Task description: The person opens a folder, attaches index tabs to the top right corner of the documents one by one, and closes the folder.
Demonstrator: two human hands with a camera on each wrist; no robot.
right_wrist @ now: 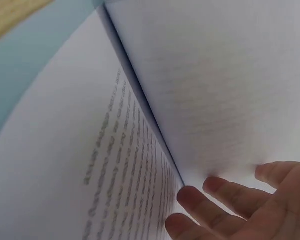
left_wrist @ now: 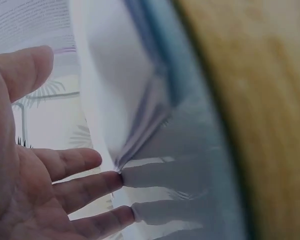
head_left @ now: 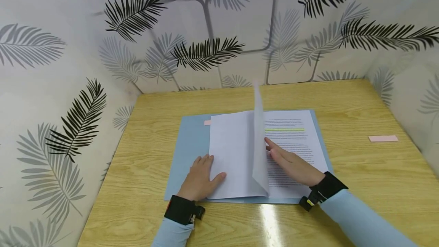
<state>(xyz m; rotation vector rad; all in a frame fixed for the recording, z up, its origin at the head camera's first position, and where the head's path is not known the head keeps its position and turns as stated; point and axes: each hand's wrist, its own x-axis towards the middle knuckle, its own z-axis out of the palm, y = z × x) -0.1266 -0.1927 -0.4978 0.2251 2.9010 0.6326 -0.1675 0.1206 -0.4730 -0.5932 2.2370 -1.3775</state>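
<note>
A blue folder [head_left: 192, 140] lies spread on the table with white printed sheets inside. One page [head_left: 258, 144] stands nearly upright in the middle, caught mid-turn. My right hand [head_left: 291, 163] touches this page's right side with extended fingers; in the right wrist view several fingertips [right_wrist: 217, 185] meet the paper. Below that hand lies a printed sheet [head_left: 284, 121] with a yellow highlighted line. My left hand [head_left: 199, 178] rests on the left sheets [head_left: 229, 144] and the folder's lower left, fingers spread. A pink sticky tab [head_left: 207, 122] sticks out at the left sheets' upper edge.
A pink paper strip [head_left: 383, 138] lies on the wooden table [head_left: 363, 186] to the right of the folder. Leaf-patterned cloth [head_left: 219, 18] hangs behind the table and at its sides. Each wrist wears a black camera band [head_left: 181, 209].
</note>
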